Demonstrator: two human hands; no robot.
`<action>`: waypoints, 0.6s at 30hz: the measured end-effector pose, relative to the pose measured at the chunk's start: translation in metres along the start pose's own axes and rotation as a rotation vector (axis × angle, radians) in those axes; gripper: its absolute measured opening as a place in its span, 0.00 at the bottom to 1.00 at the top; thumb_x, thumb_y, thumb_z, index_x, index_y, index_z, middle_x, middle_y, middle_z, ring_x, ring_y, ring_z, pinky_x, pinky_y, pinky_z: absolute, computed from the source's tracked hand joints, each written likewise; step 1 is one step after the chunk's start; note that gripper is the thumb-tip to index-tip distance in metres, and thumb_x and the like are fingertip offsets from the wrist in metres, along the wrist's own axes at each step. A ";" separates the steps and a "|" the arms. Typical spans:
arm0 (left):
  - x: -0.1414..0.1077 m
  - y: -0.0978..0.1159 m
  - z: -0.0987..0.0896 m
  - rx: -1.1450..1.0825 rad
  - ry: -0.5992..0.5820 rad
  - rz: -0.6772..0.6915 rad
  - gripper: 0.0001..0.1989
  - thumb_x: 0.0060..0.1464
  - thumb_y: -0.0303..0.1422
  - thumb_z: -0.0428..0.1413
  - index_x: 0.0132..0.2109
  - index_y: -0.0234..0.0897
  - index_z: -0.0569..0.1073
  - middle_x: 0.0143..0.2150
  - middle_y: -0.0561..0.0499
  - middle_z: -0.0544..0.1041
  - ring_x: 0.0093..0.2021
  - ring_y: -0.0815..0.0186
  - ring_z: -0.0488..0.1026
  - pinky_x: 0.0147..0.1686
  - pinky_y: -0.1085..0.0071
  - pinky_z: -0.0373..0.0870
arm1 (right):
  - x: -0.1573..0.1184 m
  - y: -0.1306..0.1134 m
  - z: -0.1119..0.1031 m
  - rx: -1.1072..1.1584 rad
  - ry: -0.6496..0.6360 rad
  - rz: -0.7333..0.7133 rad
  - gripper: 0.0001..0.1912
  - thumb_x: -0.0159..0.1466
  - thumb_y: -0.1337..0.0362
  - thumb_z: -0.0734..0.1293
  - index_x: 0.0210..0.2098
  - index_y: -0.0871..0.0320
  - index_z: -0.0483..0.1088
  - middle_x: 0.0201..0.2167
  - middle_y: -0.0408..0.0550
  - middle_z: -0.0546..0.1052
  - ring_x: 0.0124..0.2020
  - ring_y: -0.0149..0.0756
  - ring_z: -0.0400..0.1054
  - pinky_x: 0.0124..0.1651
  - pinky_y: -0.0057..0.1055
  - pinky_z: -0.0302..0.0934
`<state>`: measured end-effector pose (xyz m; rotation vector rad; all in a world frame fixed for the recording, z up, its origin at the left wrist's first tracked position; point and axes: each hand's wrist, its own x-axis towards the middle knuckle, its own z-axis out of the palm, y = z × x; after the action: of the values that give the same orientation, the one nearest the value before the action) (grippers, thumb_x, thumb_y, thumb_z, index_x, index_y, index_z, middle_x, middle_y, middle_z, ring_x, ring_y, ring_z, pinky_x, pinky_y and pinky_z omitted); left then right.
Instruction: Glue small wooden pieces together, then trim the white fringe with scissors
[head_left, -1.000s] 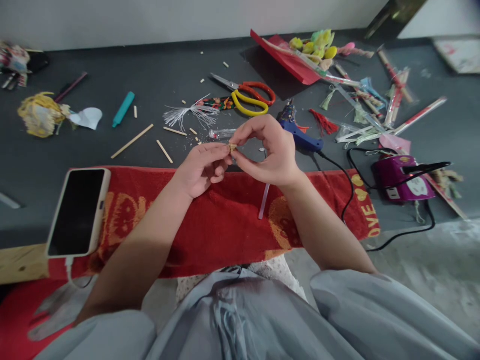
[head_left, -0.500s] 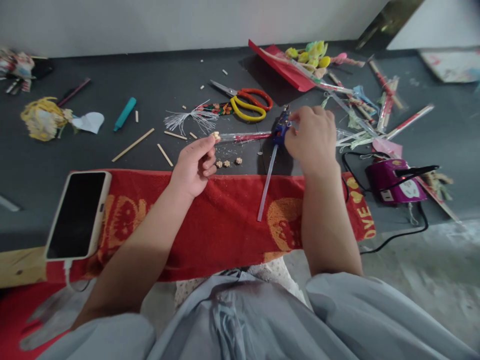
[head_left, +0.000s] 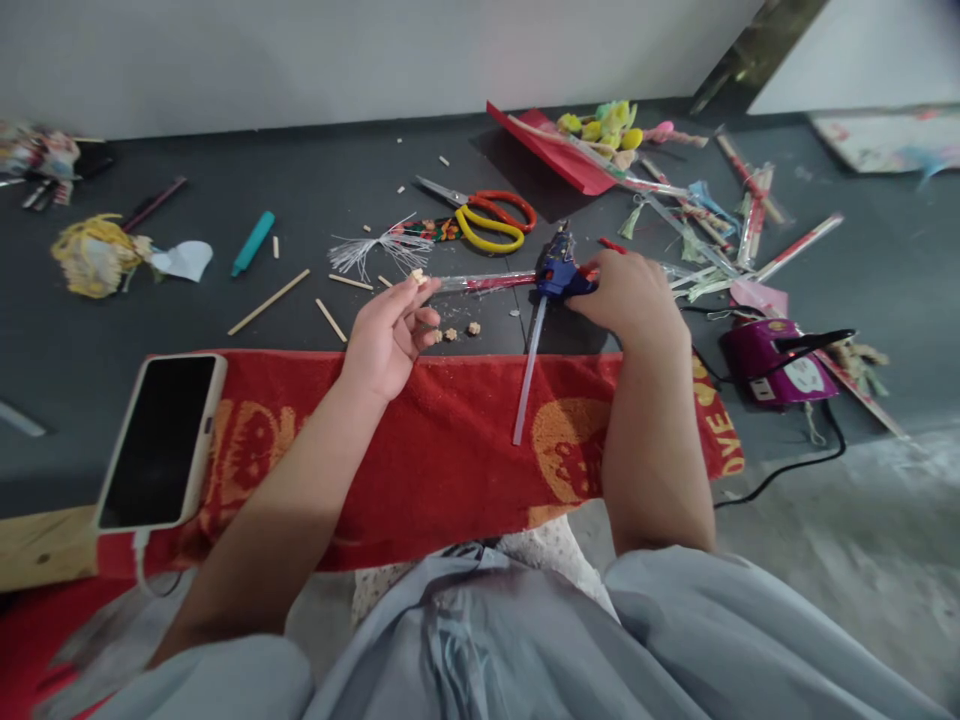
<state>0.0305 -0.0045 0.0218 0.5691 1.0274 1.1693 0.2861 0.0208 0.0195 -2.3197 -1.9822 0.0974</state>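
Observation:
My left hand [head_left: 394,330] pinches a small beige flower-shaped piece [head_left: 417,276] between thumb and forefinger, its other fingers loosely curled. Several similar pieces [head_left: 451,334] lie on the dark table just beside those fingers. My right hand [head_left: 634,295] is closed around the handle of a blue glue gun [head_left: 556,275], whose nozzle points away from me. A long translucent glue stick [head_left: 529,375] sticks out of its back, over the red towel [head_left: 450,450]. Between my hands a clear-and-red wrapped strip [head_left: 487,283] lies on the table, reaching behind the gun.
Scissors [head_left: 491,218] with red and yellow handles lie beyond the gun. Thin wooden sticks [head_left: 268,302] and a teal tube [head_left: 253,243] are at left, near a phone [head_left: 161,440] on the towel. At right stand a purple power socket [head_left: 780,362] with black cable and scattered wrapped sticks [head_left: 799,248].
My right hand has shifted from over the glue gun's body to its handle, so more of the gun shows. My left hand still pinches the flower-shaped piece. The camera view has shifted slightly.

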 end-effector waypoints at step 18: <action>0.003 -0.003 0.001 -0.037 -0.006 -0.028 0.09 0.48 0.35 0.60 0.33 0.34 0.71 0.37 0.48 0.77 0.32 0.72 0.76 0.22 0.79 0.63 | 0.012 0.001 0.000 0.217 0.130 0.104 0.21 0.62 0.61 0.63 0.53 0.64 0.66 0.49 0.64 0.74 0.53 0.55 0.68 0.53 0.48 0.62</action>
<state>0.0327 -0.0029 0.0187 0.5274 1.0039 1.1585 0.2890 0.0323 0.0192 -2.2294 -1.6991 0.1561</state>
